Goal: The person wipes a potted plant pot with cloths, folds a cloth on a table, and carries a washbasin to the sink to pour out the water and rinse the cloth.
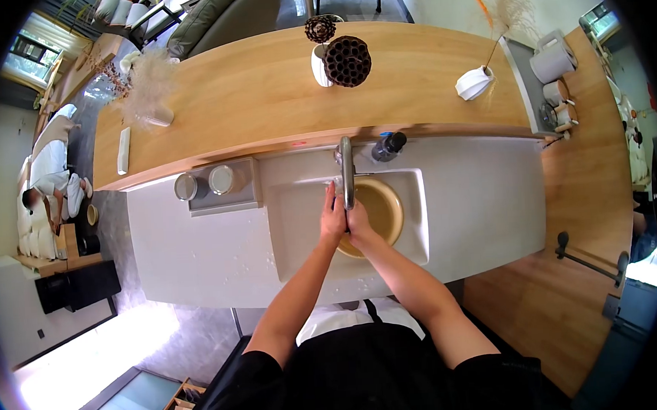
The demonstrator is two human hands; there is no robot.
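Both of my hands are together under the grey faucet point(347, 170), over a yellow basin point(388, 209) that sits in the white sink point(416, 237). My left hand point(333, 218) has its fingers stretched toward the faucet, palm turned to the other hand. Pressed against it, my right hand point(357, 220) is partly covered by the faucet, and its fingers are hidden. No object shows between the two hands. Behind the sink, right of the faucet, stands a dark bottle point(389, 147) with a blue part.
A grey tray point(244, 186) with two glasses is left of the sink. Water drops lie on the white counter point(197, 249). Vases with dried plants stand on the wooden ledge point(248, 90). At the far left, a person point(51, 186) bends forward on a sofa.
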